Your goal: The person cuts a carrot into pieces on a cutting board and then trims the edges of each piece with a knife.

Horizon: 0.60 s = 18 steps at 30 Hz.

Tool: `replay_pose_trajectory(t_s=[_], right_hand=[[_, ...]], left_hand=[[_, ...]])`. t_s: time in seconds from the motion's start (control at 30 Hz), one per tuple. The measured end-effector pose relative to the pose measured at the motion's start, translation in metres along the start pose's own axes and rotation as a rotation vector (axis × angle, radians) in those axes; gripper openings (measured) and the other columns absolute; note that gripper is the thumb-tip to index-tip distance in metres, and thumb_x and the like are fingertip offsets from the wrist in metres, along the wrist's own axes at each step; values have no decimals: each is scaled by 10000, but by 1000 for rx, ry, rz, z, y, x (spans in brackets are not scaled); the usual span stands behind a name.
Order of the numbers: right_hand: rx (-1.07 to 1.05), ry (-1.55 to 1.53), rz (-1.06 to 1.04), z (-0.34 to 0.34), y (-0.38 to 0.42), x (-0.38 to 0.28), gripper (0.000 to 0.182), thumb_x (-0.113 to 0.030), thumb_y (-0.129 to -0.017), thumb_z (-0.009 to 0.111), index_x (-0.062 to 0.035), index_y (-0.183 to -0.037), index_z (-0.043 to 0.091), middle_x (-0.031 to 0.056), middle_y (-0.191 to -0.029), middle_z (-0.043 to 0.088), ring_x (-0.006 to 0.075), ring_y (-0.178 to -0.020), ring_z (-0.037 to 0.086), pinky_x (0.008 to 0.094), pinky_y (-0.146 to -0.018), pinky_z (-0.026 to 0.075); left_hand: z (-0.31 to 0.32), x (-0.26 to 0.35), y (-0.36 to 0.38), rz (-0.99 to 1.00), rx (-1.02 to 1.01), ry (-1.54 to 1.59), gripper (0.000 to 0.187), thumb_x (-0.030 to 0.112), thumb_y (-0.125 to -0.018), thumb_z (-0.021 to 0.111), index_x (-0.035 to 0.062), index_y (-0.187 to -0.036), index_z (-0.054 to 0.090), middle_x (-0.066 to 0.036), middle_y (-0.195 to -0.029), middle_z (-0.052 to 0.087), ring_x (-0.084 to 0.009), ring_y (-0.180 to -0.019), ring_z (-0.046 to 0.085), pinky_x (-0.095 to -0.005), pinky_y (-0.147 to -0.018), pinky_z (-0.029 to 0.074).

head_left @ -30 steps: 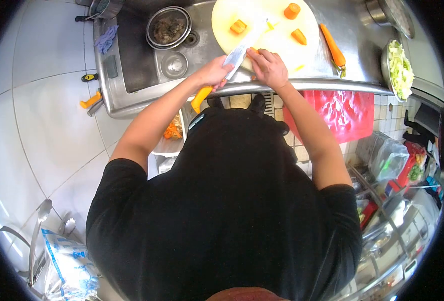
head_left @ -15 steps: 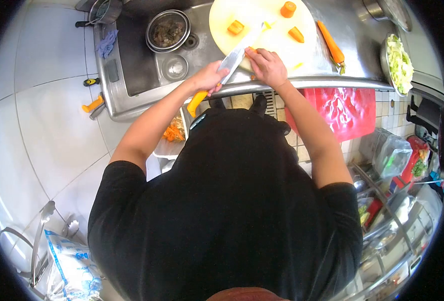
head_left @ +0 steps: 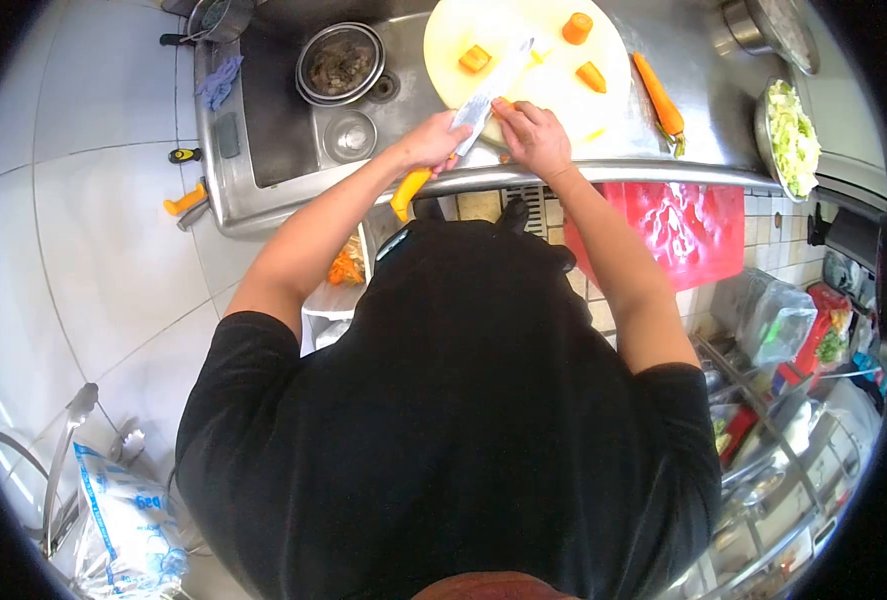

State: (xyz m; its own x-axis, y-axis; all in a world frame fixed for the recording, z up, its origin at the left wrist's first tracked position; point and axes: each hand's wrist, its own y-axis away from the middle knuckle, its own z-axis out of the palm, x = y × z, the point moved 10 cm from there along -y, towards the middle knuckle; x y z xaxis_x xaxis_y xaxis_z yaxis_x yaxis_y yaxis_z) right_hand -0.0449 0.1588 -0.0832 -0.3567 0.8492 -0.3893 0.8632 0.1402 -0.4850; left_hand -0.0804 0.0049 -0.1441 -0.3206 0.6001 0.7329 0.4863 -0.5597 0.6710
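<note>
My left hand (head_left: 437,140) is wrapped round a knife (head_left: 481,102) with a yellow handle (head_left: 409,190). Its blade points up and to the right over a round pale cutting board (head_left: 548,115). At the board's near edge, my right hand (head_left: 535,138) has its fingers closed on a small orange carrot piece (head_left: 502,104), mostly hidden, beside the blade. Further up the board are a carrot chunk (head_left: 475,58), an upright carrot stub (head_left: 576,28) and another cut piece (head_left: 591,77). A thin bit of carrot (head_left: 537,57) is near the knife tip.
A whole carrot (head_left: 660,97) lies right of the board on the steel counter (head_left: 703,90). Beyond it is a bowl of chopped cabbage (head_left: 793,140). The sink (head_left: 278,130) at left holds bowls (head_left: 340,64). A red board (head_left: 683,235) hangs below the counter edge.
The view has shifted slightly. The knife and my left hand have moved a little to the right, and the blade is closer to my right fingers.
</note>
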Motion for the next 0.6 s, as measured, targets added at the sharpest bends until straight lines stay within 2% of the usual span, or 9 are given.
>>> replay_pose_trajectory(t_s=[0.17, 0.27, 0.37, 0.47, 0.6], right_hand=[[-9, -8, -1, 1, 0, 3, 366, -170, -876, 763, -190, -1242, 745, 32, -933, 667, 246, -766, 661, 376, -731, 540], [10, -8, -10, 1, -1, -1, 369, -168, -873, 767, -192, -1241, 745, 32, -932, 666, 247, -760, 659, 375, -727, 542], [39, -3, -23, -5, -1, -2, 368, -163, -872, 767, -193, -1238, 745, 30, -932, 666, 247, -755, 658, 374, -720, 542], [41, -10, -17, -5, -1, -3, 364, -162, -875, 766, -195, -1237, 746, 29, -931, 664, 248, -748, 655, 375, -715, 543], [17, -30, -11, -4, -2, -2, 356, -166, -876, 766, -196, -1230, 747, 27, -928, 663, 253, -740, 652, 379, -714, 544]], left_hand=[[5, -6, -5, 52, -7, 48, 283, 312, -1130, 461, 76, -1282, 502, -57, -661, 574, -136, -419, 503, -296, -384, 438], [9, -6, 0, 26, 56, 93, 254, 312, -1130, 460, 87, -1241, 504, -51, -645, 569, -126, -409, 490, -294, -374, 428], [-4, -3, -4, -44, -40, -2, 244, 316, -1128, 465, 96, -1224, 505, -49, -638, 573, -110, -398, 472, -289, -368, 422], [-9, 4, -8, -11, -122, -82, 256, 322, -1128, 468, 90, -1231, 503, -54, -642, 580, -104, -398, 469, -291, -372, 428], [2, 2, 1, 38, 34, -10, 234, 306, -1128, 465, 90, -1200, 516, -37, -634, 581, -105, -403, 474, -291, -382, 435]])
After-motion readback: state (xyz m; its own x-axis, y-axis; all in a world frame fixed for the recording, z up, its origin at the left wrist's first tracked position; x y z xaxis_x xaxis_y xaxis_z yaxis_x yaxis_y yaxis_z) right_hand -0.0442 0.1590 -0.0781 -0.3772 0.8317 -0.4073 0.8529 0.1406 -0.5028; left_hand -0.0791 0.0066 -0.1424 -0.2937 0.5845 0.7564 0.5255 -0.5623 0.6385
